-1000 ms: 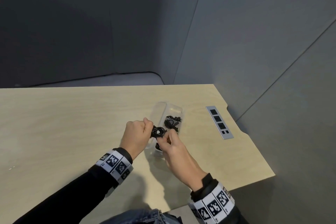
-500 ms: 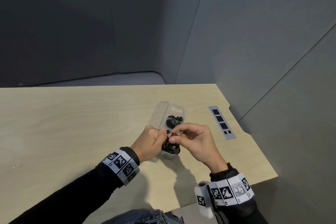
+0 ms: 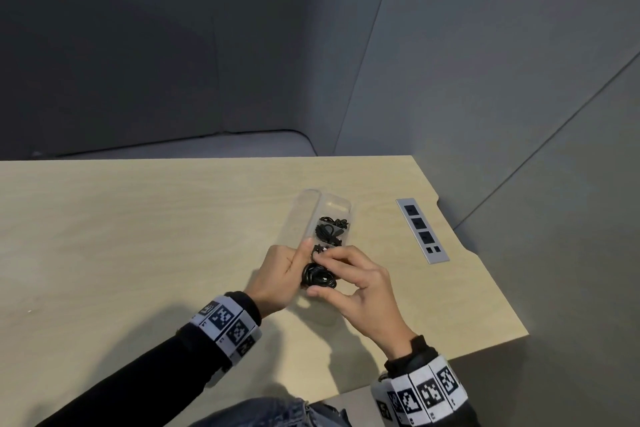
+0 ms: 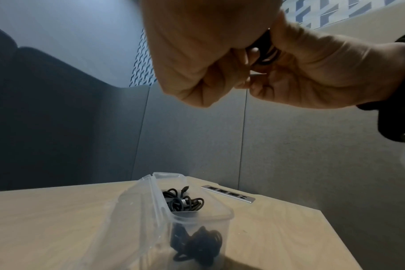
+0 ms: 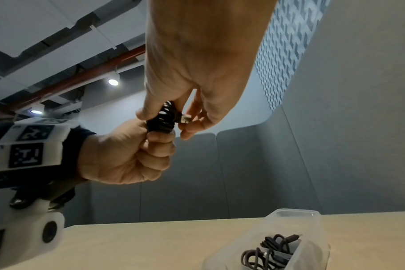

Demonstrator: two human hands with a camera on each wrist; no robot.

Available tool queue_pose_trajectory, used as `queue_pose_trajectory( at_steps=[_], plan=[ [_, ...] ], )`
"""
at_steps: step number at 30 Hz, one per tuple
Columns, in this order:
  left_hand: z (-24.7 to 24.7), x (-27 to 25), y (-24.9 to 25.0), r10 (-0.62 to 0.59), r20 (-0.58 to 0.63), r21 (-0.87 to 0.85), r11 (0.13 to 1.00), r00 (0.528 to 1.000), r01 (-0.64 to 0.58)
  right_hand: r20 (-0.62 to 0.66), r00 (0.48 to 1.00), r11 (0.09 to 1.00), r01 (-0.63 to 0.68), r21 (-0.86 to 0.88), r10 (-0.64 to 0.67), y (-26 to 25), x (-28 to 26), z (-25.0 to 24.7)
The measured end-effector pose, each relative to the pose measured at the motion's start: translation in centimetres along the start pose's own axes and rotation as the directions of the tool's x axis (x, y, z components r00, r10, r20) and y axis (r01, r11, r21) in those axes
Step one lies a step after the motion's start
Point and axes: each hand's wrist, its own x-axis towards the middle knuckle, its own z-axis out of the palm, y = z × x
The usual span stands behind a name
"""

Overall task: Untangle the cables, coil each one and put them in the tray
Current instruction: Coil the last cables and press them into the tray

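Observation:
A black coiled cable [image 3: 318, 277] is held in the air just above the near end of the clear plastic tray [image 3: 304, 204]. My left hand [image 3: 282, 270] grips the coil from the left with curled fingers. My right hand [image 3: 353, 274] pinches the cable's silver plug end [image 5: 185, 119] against the coil [image 5: 164, 117]. Inside the tray lie other black coiled cables [image 3: 330, 229], also visible in the left wrist view as coiled cables [image 4: 183, 201]. In that view the held cable [image 4: 264, 49] shows only as a dark patch between both hands.
The tray [image 4: 150, 204] stands on a light wooden table [image 3: 138, 236]. A grey socket strip [image 3: 421, 230] is set into the table to the right of the tray. The table's right edge and grey partition walls lie close behind and to the right.
Both hands have shifted right and nearer with the coil. My right hand turned over from below the coil to above it and now pinches the plug end.

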Motion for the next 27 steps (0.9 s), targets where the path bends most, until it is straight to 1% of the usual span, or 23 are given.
queue_pose_trajectory(
  at_steps=[2,5,7,9,11,13,16,18,20,21,23,25,27],
  plan=[
    [-0.2,0.0,0.2,0.013,0.023,0.001,1.000,1.000,-0.013,0.002,1.000,1.000,0.002,-0.022,-0.002,0.0,0.2,-0.1],
    [-0.8,0.0,0.4,0.024,0.073,0.051,0.998,0.997,-0.028,0.062,0.998,0.997,0.019,-0.081,-0.014,-0.3,0.4,-0.3],
    [-1.4,0.0,0.5,0.029,0.156,0.075,0.996,0.987,-0.042,0.112,0.994,0.990,0.027,-0.137,-0.012,-0.5,0.5,-0.4],
    [-2.1,0.0,0.7,0.079,0.281,0.138,0.983,0.957,-0.121,0.151,0.988,0.986,0.011,-0.168,0.014,-0.6,0.6,-0.7],
    [-2.7,0.0,1.0,0.101,0.384,0.227,0.953,0.918,-0.200,0.200,0.979,0.982,-0.007,-0.191,0.046,-0.9,0.6,-1.1],
    [-3.1,0.2,1.1,0.087,0.448,0.309,0.919,0.890,-0.245,0.255,0.966,0.971,0.013,-0.237,0.049,-1.2,0.7,-1.4],
    [-3.2,0.3,1.3,0.037,0.523,0.461,0.828,0.851,-0.319,0.298,0.955,0.940,0.094,-0.328,0.009,-1.2,1.0,-2.0],
    [-3.2,0.3,1.2,-0.022,0.553,0.493,0.815,0.833,-0.306,0.313,0.949,0.895,0.160,-0.416,-0.025,-0.9,1.3,-2.4],
    [-3.1,0.4,1.2,-0.071,0.574,0.488,0.830,0.816,-0.271,0.326,0.945,0.868,0.176,-0.464,-0.017,-0.7,1.4,-2.5],
    [-3.1,0.5,1.1,-0.075,0.580,0.473,0.842,0.811,-0.261,0.329,0.944,0.862,0.173,-0.476,-0.008,-0.7,1.5,-2.5],
    [-3.2,1.0,1.0,-0.032,0.569,0.435,0.859,0.821,-0.269,0.317,0.948,0.851,0.182,-0.493,-0.019,-0.7,1.8,-2.3],
    [-3.3,1.6,0.9,0.036,0.545,0.414,0.858,0.838,-0.306,0.289,0.954,0.831,0.219,-0.511,-0.074,-0.6,2.0,-1.8],
    [-3.5,2.2,0.8,0.058,0.541,0.416,0.849,0.839,-0.326,0.258,0.959,0.811,0.244,-0.531,-0.119,0.0,2.0,-1.2]
  ],
)
